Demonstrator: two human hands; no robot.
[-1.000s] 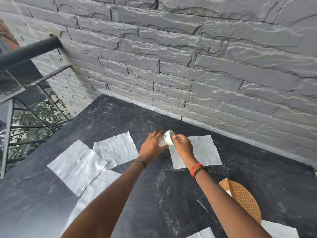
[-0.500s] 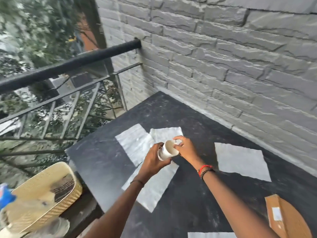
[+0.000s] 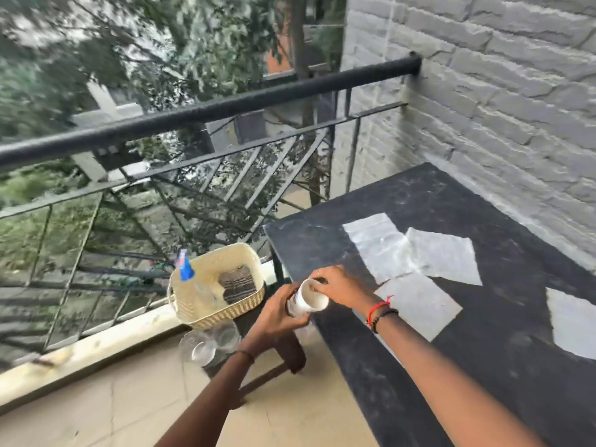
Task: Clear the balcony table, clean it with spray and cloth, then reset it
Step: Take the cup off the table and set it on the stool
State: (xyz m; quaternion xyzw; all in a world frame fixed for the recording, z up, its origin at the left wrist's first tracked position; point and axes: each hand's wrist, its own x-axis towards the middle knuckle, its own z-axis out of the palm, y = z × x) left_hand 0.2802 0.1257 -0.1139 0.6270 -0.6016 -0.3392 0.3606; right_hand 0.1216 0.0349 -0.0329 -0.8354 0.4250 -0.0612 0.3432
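1. Holding a white cup [image 3: 309, 297] in the air, the person keeps it just over the left edge of the black table [image 3: 419, 195], between the table and a cream woven basket [image 3: 222, 312].
2. The cup is tilted, and its open mouth is turned toward the camera.
3. The left hand [image 3: 279, 314] comes from below, and its fingers are curled round the body of the cup.
4. The right hand [image 3: 338, 285] comes from the table side. Its bent fingers and thumb pinch the rim of the cup at the top. There is a ring on one finger, and a red and a dark bracelet [image 3: 380, 310] are on the wrist.
5. Four white paper sheets lie flat on the table. Three of them [image 3: 416, 253] overlap near the far-left part, and one [image 3: 572, 321] lies apart, to the right.
6. The basket stands on a low dark stool [image 3: 292, 353] just beside the table. Inside it there is a spray bottle with a blue head [image 3: 186, 271] and a dark striped cloth [image 3: 237, 282].
7. Clear glass vessels [image 3: 209, 341] stand in front of the basket; the blur hides their exact shape.
8. A black metal railing [image 3: 206, 111] runs behind, and a grey brick wall [image 3: 500, 108] touches the far side of the table.
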